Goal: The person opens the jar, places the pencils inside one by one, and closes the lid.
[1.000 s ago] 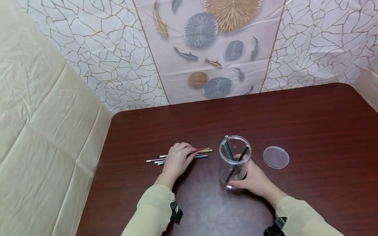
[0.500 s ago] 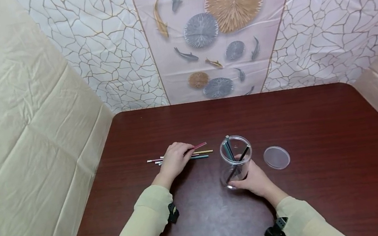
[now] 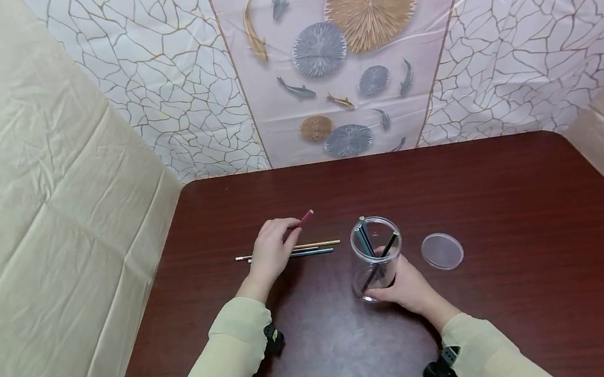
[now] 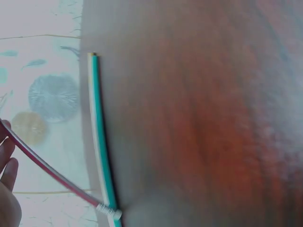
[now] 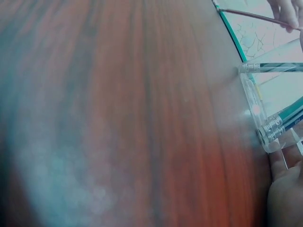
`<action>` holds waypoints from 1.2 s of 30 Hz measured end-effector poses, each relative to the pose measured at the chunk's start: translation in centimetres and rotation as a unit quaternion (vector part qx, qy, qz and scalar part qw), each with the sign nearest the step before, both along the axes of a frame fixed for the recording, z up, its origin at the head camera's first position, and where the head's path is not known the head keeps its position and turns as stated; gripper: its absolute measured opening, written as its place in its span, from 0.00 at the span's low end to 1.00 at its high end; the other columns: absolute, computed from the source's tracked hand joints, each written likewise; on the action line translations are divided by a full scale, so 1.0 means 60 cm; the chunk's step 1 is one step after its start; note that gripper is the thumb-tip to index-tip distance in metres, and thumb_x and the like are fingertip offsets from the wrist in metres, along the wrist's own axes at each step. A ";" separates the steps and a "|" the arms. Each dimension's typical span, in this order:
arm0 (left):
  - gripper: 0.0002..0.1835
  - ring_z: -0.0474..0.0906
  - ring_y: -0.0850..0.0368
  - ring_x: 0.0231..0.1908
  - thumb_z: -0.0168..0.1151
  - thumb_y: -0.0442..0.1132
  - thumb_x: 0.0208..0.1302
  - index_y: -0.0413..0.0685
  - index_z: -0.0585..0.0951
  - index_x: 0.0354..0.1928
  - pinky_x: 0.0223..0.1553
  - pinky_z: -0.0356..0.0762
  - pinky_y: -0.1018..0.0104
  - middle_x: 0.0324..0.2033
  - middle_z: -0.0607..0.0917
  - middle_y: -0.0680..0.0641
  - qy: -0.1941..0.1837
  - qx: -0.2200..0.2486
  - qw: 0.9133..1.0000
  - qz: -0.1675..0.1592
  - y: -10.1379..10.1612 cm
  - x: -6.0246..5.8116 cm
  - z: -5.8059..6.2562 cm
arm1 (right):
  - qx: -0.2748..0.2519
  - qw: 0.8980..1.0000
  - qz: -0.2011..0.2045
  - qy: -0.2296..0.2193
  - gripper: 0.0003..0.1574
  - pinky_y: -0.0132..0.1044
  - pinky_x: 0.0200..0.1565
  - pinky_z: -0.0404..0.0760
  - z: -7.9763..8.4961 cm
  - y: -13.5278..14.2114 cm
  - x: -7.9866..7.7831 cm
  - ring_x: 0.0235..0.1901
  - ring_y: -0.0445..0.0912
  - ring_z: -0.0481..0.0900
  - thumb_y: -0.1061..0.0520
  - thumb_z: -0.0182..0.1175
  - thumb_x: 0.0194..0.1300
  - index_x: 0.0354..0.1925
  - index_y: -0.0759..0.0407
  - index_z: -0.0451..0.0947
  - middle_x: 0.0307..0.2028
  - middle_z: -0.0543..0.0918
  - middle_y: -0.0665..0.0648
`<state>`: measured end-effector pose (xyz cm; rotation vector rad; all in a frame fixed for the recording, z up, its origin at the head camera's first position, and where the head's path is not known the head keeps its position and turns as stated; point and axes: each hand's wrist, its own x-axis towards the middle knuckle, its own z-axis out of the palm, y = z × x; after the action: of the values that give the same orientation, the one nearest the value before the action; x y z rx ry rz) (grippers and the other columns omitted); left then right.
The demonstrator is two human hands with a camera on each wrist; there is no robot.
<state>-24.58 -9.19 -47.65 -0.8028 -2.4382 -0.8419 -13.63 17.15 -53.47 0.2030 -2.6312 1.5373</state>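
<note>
Raised just above the table, my left hand (image 3: 269, 249) pinches a red pencil (image 3: 306, 218) that slants upward. Its metal-banded eraser end (image 4: 110, 211) points down in the left wrist view. Beneath that hand lie a few pencils, among them a yellow pencil (image 3: 324, 243) and a teal pencil (image 4: 102, 118). My right hand (image 3: 407, 287) holds a clear jar (image 3: 356, 268) low on its side. Inside lean teal pencils (image 3: 363, 241) and a black pencil (image 3: 387, 246); their eraser ends rest at the bottom in the right wrist view.
A round clear lid (image 3: 442, 251) lies flat on the dark wooden table (image 3: 527, 285), right of the jar. Patterned cloth (image 3: 193, 87) hangs behind the table's far edge. Pale cloth (image 3: 53, 251) covers the left side.
My left hand has lifted the red pencil off the loose pencils, moving slightly left and away, and the pencil has tilted upward. My right hand and the jar have stayed put.
</note>
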 end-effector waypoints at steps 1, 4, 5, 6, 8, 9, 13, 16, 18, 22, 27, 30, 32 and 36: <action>0.09 0.75 0.54 0.38 0.65 0.36 0.59 0.47 0.83 0.42 0.42 0.74 0.62 0.36 0.85 0.51 0.002 0.011 1.000 0.003 0.000 0.000 0.003 | 0.001 1.000 -0.001 -0.001 0.50 0.51 0.54 0.68 0.000 0.000 0.000 0.51 0.52 0.72 0.53 0.78 0.38 0.57 0.62 0.64 0.50 0.76 0.61; 0.11 0.75 0.54 0.39 0.64 0.35 0.60 0.45 0.82 0.45 0.42 0.74 0.62 0.37 0.85 0.49 0.012 0.030 0.999 0.004 0.001 0.000 0.011 | 0.001 1.000 -0.002 -0.001 0.50 0.51 0.54 0.68 -0.001 0.000 0.001 0.51 0.52 0.72 0.53 0.78 0.38 0.57 0.63 0.64 0.51 0.75 0.61; 0.12 0.75 0.53 0.39 0.64 0.35 0.60 0.44 0.82 0.46 0.42 0.74 0.62 0.37 0.85 0.49 0.016 0.033 0.999 0.003 0.001 0.000 0.014 | -0.001 1.000 -0.002 0.000 0.50 0.51 0.54 0.68 -0.001 0.001 0.001 0.51 0.52 0.72 0.54 0.78 0.38 0.57 0.63 0.64 0.51 0.75 0.61; 0.12 0.75 0.53 0.40 0.64 0.35 0.60 0.44 0.81 0.47 0.43 0.74 0.62 0.38 0.85 0.48 0.021 0.037 0.999 0.002 0.001 0.000 0.015 | -0.001 1.000 -0.001 0.001 0.49 0.51 0.54 0.68 -0.001 0.001 0.001 0.51 0.51 0.72 0.54 0.78 0.38 0.56 0.63 0.64 0.50 0.76 0.61; 0.13 0.75 0.52 0.40 0.64 0.34 0.60 0.43 0.81 0.47 0.44 0.74 0.62 0.38 0.85 0.48 0.024 0.042 0.999 0.004 0.002 0.001 0.018 | -0.004 1.000 0.001 0.003 0.49 0.51 0.53 0.69 -0.001 0.001 0.000 0.51 0.51 0.73 0.54 0.78 0.38 0.56 0.62 0.64 0.50 0.76 0.60; 0.13 0.75 0.52 0.40 0.64 0.34 0.60 0.43 0.82 0.47 0.44 0.74 0.62 0.38 0.85 0.48 0.024 0.047 0.999 0.005 0.002 0.001 0.020 | -0.003 1.000 0.001 0.005 0.48 0.51 0.53 0.69 0.000 0.001 0.000 0.51 0.51 0.73 0.54 0.78 0.38 0.56 0.61 0.65 0.50 0.76 0.60; 0.12 0.76 0.52 0.40 0.65 0.34 0.59 0.41 0.82 0.45 0.42 0.75 0.61 0.37 0.84 0.47 0.010 0.079 0.997 0.016 0.005 0.005 0.029 | 0.002 1.000 0.003 0.006 0.48 0.51 0.53 0.69 0.001 0.001 -0.001 0.51 0.51 0.73 0.52 0.78 0.38 0.56 0.60 0.65 0.49 0.76 0.60; 0.10 0.77 0.53 0.39 0.64 0.34 0.60 0.41 0.82 0.44 0.39 0.77 0.62 0.36 0.84 0.46 -0.015 0.127 0.992 0.018 0.011 0.010 0.041 | 0.003 1.000 0.002 0.004 0.49 0.50 0.53 0.69 0.002 0.001 -0.001 0.50 0.51 0.73 0.52 0.78 0.38 0.56 0.60 0.65 0.49 0.76 0.60; 0.10 0.78 0.54 0.38 0.63 0.34 0.60 0.40 0.81 0.44 0.37 0.78 0.61 0.36 0.83 0.46 -0.038 0.169 0.985 0.014 0.015 0.012 0.049 | 0.002 1.000 0.001 0.002 0.48 0.50 0.52 0.69 0.003 0.001 -0.001 0.50 0.51 0.73 0.52 0.78 0.38 0.56 0.60 0.65 0.49 0.76 0.60; 0.10 0.78 0.54 0.35 0.63 0.35 0.61 0.39 0.80 0.43 0.36 0.78 0.60 0.35 0.84 0.46 -0.075 0.234 0.969 0.015 0.019 0.014 0.061 | 0.000 1.000 0.003 0.004 0.48 0.50 0.52 0.70 0.004 0.001 -0.002 0.49 0.51 0.74 0.52 0.78 0.38 0.55 0.60 0.66 0.48 0.76 0.60; 0.10 0.77 0.54 0.33 0.64 0.36 0.61 0.39 0.80 0.42 0.34 0.76 0.65 0.33 0.83 0.46 -0.096 0.268 0.958 0.025 0.019 0.014 0.063 | -0.002 1.000 0.008 0.004 0.48 0.49 0.52 0.70 0.002 0.000 -0.002 0.49 0.50 0.74 0.51 0.78 0.38 0.55 0.60 0.66 0.48 0.76 0.59; 0.10 0.78 0.53 0.32 0.64 0.35 0.61 0.37 0.79 0.43 0.33 0.76 0.70 0.32 0.83 0.44 -0.109 0.298 0.948 0.022 0.020 0.014 0.066 | -0.004 1.000 0.007 0.002 0.47 0.49 0.52 0.70 0.002 0.001 -0.001 0.49 0.50 0.74 0.51 0.78 0.38 0.55 0.60 0.66 0.48 0.76 0.58; 0.10 0.79 0.51 0.30 0.63 0.33 0.60 0.36 0.78 0.42 0.32 0.77 0.72 0.32 0.82 0.43 -0.117 0.327 0.938 0.017 0.022 0.015 0.070 | -0.005 1.000 0.007 0.001 0.47 0.49 0.51 0.70 0.002 0.001 -0.001 0.48 0.50 0.74 0.52 0.78 0.38 0.54 0.60 0.66 0.47 0.76 0.58; 0.11 0.80 0.49 0.28 0.62 0.30 0.61 0.31 0.75 0.43 0.32 0.80 0.68 0.30 0.81 0.42 -0.135 0.403 0.905 -0.008 0.029 0.019 0.085 | -0.007 1.000 0.006 0.004 0.47 0.49 0.51 0.70 0.003 0.002 -0.001 0.48 0.50 0.74 0.52 0.78 0.38 0.54 0.60 0.66 0.47 0.77 0.58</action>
<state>-23.45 -7.48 -42.56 -0.3948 -1.9693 -1.8830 -13.66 17.25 -53.28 0.2242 -2.6165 1.5543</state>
